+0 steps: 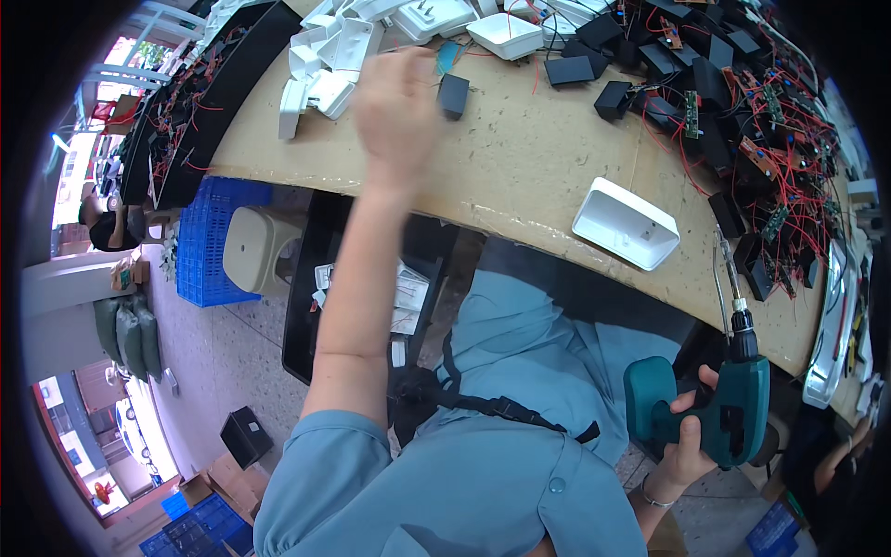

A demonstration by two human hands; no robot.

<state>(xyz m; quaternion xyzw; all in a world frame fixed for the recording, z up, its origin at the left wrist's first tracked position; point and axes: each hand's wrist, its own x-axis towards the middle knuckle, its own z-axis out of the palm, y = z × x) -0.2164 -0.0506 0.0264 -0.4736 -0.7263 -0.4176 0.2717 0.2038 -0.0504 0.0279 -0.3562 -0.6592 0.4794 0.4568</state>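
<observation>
My left hand is stretched out over the tan worktable and is motion-blurred, its fingers curled. It is right beside a small black box and close to a heap of white plastic housings; whether it grips anything is unclear. My right hand is low at the right, below the table edge, closed around the handle of a teal power screwdriver whose long bit points up over the table. An open white housing lies alone near the table's front edge.
Several black boxes, red wires and small circuit boards crowd the table's right end. Under the table are a black tray with papers, a beige stool and a blue crate. Another person's hand shows at the far right.
</observation>
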